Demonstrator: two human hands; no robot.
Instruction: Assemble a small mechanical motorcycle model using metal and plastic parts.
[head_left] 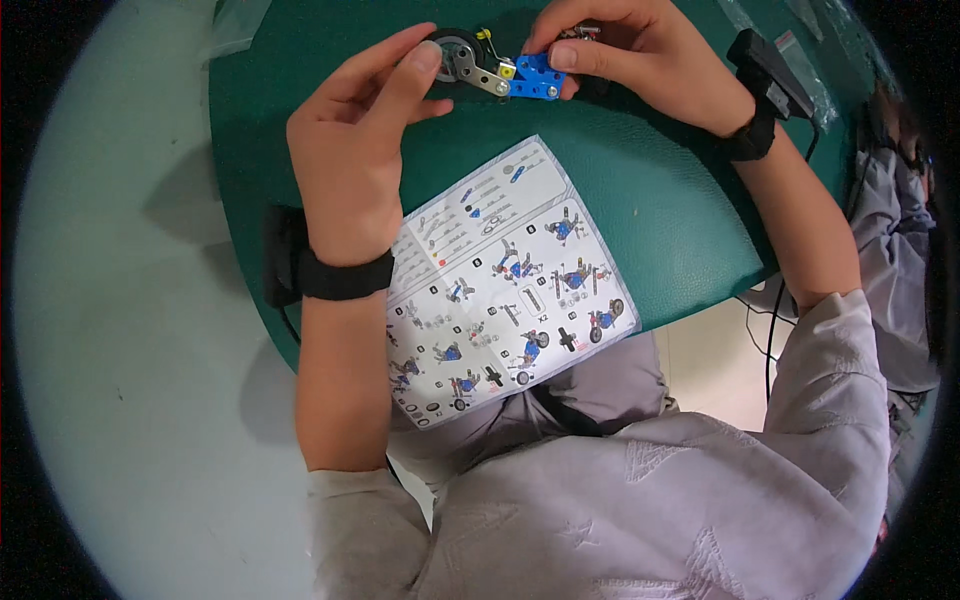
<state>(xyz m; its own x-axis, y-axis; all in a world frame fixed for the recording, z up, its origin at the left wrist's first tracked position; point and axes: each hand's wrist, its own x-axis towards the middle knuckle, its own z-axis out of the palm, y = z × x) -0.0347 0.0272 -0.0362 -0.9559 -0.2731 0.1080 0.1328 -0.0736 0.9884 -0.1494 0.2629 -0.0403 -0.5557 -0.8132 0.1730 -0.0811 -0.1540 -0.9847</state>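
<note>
Between my two hands is a small toy motorcycle made of metal construction pieces, with a blue perforated body and a grey perforated arm. A black wheel sits at its left end, pinched by the thumb and fingers of my left hand. On the other side, my right hand grips the blue body between thumb and fingers, hiding part of it. Small yellow parts show near the middle. Below the model lies an assembly instruction sheet with coloured pictures of the build steps, partly covered by my left wrist.
The model is held above a green table with a curved edge. Clear plastic bags lie at the upper right, and another plastic bag at the upper left. Black straps with boxy devices are on both wrists, with cables hanging from them.
</note>
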